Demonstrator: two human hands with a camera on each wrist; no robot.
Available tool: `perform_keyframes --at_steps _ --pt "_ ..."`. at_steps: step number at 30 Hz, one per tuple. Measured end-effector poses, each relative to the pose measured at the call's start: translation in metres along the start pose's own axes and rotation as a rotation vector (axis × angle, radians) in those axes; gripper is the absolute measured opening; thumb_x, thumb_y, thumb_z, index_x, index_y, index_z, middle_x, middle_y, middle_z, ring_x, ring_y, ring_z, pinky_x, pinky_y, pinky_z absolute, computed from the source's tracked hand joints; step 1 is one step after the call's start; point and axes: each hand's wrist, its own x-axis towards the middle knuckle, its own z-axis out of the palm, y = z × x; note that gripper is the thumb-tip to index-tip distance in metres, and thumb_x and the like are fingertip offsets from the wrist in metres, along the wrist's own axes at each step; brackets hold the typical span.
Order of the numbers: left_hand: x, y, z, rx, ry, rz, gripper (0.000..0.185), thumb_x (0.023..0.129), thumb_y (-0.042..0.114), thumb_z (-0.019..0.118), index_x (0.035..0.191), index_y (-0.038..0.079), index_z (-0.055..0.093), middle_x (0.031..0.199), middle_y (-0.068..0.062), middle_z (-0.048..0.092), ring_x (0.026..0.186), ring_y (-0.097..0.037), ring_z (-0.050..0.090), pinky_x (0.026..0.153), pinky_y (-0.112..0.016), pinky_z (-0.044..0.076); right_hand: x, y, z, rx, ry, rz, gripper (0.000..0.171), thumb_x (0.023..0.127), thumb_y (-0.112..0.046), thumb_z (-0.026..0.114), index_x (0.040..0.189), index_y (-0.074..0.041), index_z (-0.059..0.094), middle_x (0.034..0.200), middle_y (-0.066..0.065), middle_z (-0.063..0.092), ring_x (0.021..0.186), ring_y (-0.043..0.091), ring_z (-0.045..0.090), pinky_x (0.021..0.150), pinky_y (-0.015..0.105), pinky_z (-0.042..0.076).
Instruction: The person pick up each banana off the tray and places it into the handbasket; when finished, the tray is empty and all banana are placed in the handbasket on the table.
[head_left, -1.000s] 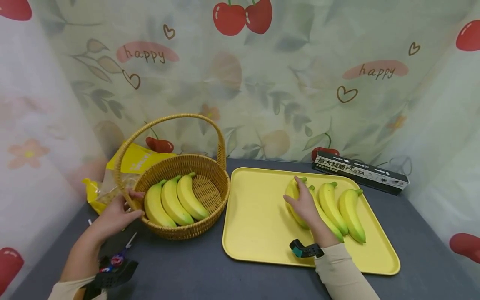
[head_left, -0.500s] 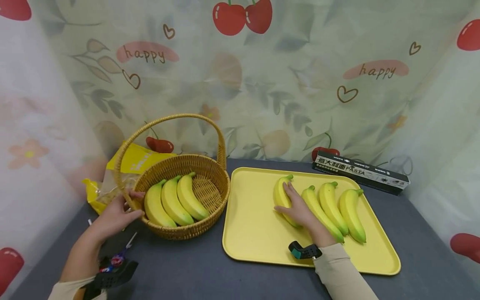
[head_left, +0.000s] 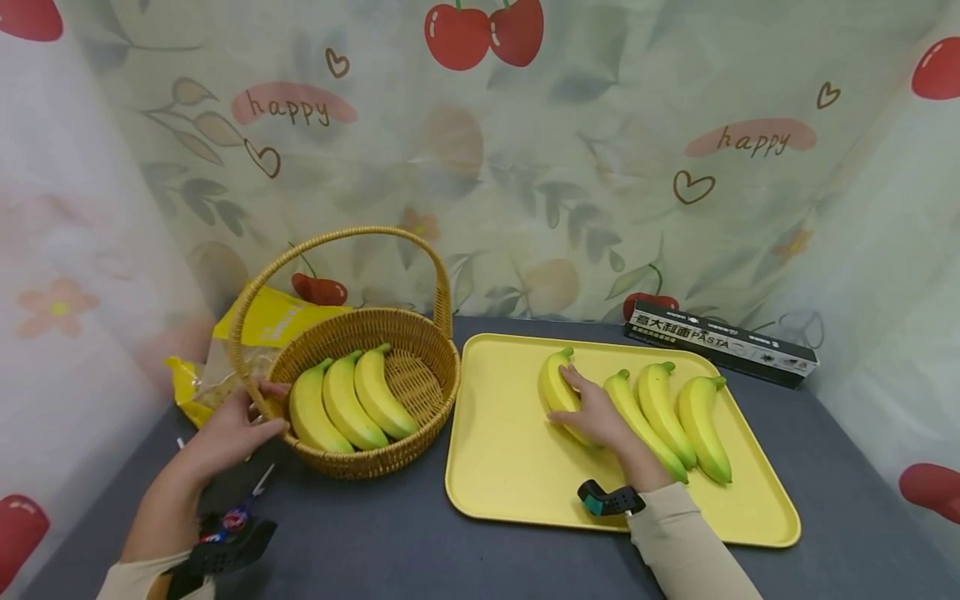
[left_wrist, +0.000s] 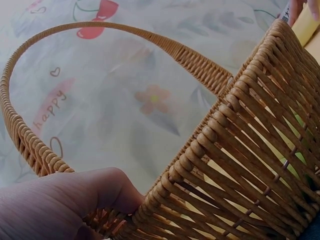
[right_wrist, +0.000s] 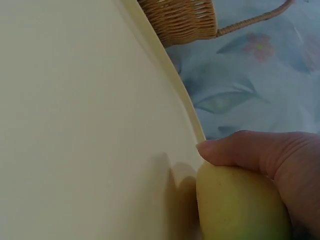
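Leftward over the tray (head_left: 495,450) is where the banana (head_left: 552,392) under your right grip (head_left: 592,417) has gone since the earliest view, the gap to the three other bananas (head_left: 663,412) widening, while your left grip and the basket look unmoved. What counts now, as I judge it, is the side-to-side line: the basket (head_left: 360,467) stands to the left of your right grip, across a bare stretch of tray, and the banana's long axis runs crosswise to that line, stem end away from you and slanting slightly left, other end near your palm. Your right grip is pinching it, thumb on the left flank, with some fingers hidden; whether the fruit is clear of the tray, you can't tell from these views. Your right grip has the banana, and your left grip (head_left: 231,433) is far closer to the basket, thumb curled over the rim beside the handle's foot. Look at the banana: smooth, gently curved, yellow, with a green stem. Three more bananas (head_left: 347,404) lie side by side toward the basket's left, stems also pointing away from you, with bare weave showing to their right.
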Motion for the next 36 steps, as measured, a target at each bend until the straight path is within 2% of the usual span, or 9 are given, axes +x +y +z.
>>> perform_keyframes --at_steps 4,11,18,27,33,36 --pt "0.0 0.0 0.0 0.005 0.0 0.007 0.037 0.088 0.003 0.057 0.118 -0.013 0.042 0.127 -0.035 0.047 0.121 -0.05 0.039 0.095 -0.066 0.034 0.002 -0.008 -0.002 -0.009 -0.011 -0.017 0.077 0.082 -0.012 0.07 0.144 0.001 0.026 0.151 0.024 0.019 0.13 0.041 0.038 0.103 0.049 0.039" --pt "0.0 0.0 0.0 0.006 0.006 0.023 0.036 0.088 0.003 0.058 0.117 -0.012 0.043 0.126 -0.034 0.048 0.12 -0.048 0.041 0.095 -0.066 0.034 0.0 -0.037 -0.008 -0.029 -0.052 -0.089 0.078 0.082 -0.014 0.071 0.146 -0.003 0.027 0.152 0.021 0.02 0.128 0.04 0.041 0.1 0.048 0.042" --pt "0.0 0.001 -0.001 -0.007 0.003 0.012 0.038 0.088 0.004 0.059 0.118 -0.011 0.042 0.126 -0.034 0.047 0.121 -0.047 0.04 0.096 -0.068 0.031 -0.006 -0.069 -0.013 -0.026 -0.126 -0.201 0.079 0.082 -0.015 0.071 0.145 -0.002 0.026 0.153 0.018 0.019 0.135 0.037 0.032 0.104 0.049 0.038" --pt "0.0 -0.001 0.0 -0.009 0.011 0.014 0.037 0.087 0.003 0.059 0.117 -0.012 0.042 0.126 -0.035 0.048 0.12 -0.046 0.04 0.097 -0.068 0.03 -0.012 -0.104 -0.01 -0.083 -0.187 -0.304 0.076 0.084 -0.018 0.069 0.145 -0.004 0.028 0.154 0.015 0.019 0.14 0.033 0.022 0.109 0.049 0.03" --pt "0.0 -0.002 0.0 -0.007 0.015 0.017 0.037 0.087 0.002 0.059 0.116 -0.012 0.043 0.126 -0.035 0.048 0.119 -0.045 0.041 0.096 -0.068 0.03 -0.008 -0.124 -0.004 -0.081 -0.246 -0.369 0.075 0.084 -0.018 0.069 0.146 -0.006 0.028 0.154 0.015 0.02 0.141 0.031 0.022 0.107 0.047 0.034" --pt "0.0 -0.001 0.0 -0.003 0.019 0.019 0.036 0.087 0.002 0.059 0.116 -0.012 0.043 0.125 -0.034 0.049 0.118 -0.045 0.042 0.096 -0.068 0.031 -0.005 -0.133 0.0 -0.087 -0.278 -0.395 0.075 0.084 -0.017 0.07 0.146 -0.006 0.028 0.154 0.016 0.02 0.141 0.031 0.022 0.102 0.043 0.038"
